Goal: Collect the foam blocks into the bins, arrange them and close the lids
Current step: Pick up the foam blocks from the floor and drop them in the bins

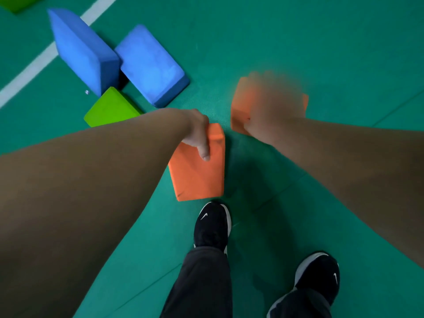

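Left grip [197,134] pinches orange block [197,177] top; blurred right grip [274,111] grasps second orange block [238,115].

- The middle block [199,173] is just ahead of the left shoe [212,226], and the left hand [197,131] grips its far end.
- The right-hand block [237,111] is to its right and a little farther off, apart from it, with the blurred right hand [275,111] wrapped over it.
- Ahead and to the left on the floor [298,31], the low block [110,109] lies nearest.
- Behind it stand the upright block [80,49] on the left and the flat block [151,65] on the right, close together.
- The corner block [16,2] lies well beyond them, far left.
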Demonstrator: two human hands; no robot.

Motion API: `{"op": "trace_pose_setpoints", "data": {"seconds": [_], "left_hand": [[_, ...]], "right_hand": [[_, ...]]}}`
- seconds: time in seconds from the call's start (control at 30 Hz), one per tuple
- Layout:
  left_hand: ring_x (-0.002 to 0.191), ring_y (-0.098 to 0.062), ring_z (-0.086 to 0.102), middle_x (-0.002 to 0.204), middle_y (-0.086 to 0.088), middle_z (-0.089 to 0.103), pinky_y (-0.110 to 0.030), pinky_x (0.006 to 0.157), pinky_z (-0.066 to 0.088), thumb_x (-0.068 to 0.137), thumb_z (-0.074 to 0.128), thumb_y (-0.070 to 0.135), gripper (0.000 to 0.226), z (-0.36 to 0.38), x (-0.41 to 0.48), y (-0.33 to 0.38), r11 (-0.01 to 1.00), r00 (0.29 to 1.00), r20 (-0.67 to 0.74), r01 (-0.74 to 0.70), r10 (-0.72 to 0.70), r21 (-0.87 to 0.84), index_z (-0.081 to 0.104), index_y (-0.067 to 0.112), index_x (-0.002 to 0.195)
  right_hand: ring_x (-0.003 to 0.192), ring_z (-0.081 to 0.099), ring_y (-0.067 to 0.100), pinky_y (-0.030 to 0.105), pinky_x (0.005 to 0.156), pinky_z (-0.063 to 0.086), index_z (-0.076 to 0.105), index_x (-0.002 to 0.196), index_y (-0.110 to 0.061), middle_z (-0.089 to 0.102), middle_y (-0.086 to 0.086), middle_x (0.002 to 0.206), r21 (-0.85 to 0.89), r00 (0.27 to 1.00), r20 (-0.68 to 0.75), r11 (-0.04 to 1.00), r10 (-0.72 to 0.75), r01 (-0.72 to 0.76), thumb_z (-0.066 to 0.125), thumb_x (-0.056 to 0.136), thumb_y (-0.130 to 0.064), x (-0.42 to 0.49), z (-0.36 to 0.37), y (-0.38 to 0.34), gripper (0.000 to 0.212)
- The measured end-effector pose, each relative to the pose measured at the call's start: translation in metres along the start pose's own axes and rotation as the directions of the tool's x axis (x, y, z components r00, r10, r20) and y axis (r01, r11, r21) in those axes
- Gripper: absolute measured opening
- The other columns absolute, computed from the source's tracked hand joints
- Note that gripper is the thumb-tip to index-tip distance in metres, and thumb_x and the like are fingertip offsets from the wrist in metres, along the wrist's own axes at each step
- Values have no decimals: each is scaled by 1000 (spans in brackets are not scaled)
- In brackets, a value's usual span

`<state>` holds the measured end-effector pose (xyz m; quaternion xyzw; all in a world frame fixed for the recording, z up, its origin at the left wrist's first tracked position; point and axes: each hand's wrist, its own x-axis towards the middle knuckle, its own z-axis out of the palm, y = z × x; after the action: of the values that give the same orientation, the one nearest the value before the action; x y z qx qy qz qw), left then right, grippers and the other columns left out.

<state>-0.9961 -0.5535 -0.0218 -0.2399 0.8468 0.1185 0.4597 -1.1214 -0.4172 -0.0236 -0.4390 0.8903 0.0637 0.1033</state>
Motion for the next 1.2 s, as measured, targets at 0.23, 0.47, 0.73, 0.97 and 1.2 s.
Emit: {"op": "trace_pose_setpoints", "data": {"seconds": [0.23,0.47,0.73,0.97,1.2], "left_hand": [[122,-40,57,134,-14,53,-46,94,51,61,89,55,94,-47,-42,39,993,971,-220,69,-89,-97,42,18,134],[122,-36,55,127,-9,58,-45,94,47,64,82,49,77,-43,-60,149,997,950,-305,-50,63,51,45,19,125],[127,-34,53,132,-10,55,-45,101,45,74,70,48,69,-24,-119,350,906,892,-250,-298,376,301,44,17,129],[129,-33,51,135,-9,53,-46,102,45,73,69,53,75,38,-207,489,670,776,-97,-465,623,579,42,16,133],[126,-36,53,133,-11,54,-47,98,47,71,73,42,72,150,-300,582,426,682,94,-551,725,718,43,14,130]], "right_hand": [[126,52,37,47,100,43,40,138,-17,52,13,135,149,935,294,957,199,-251,67,82,-32,-42,-38,38,64],[124,53,36,48,99,45,41,136,-19,53,13,133,121,801,457,866,386,-486,64,80,-27,-169,-26,148,62],[122,56,37,47,97,46,43,127,-20,56,10,129,207,533,507,504,678,-838,67,76,-32,-326,-40,254,58],[125,56,36,46,99,46,43,130,-21,55,9,132,271,301,544,176,783,-946,72,73,-34,-475,-24,262,65],[119,59,35,43,92,48,43,128,-22,58,7,126,307,126,568,-67,814,-949,74,70,-36,-659,4,245,68]]}}
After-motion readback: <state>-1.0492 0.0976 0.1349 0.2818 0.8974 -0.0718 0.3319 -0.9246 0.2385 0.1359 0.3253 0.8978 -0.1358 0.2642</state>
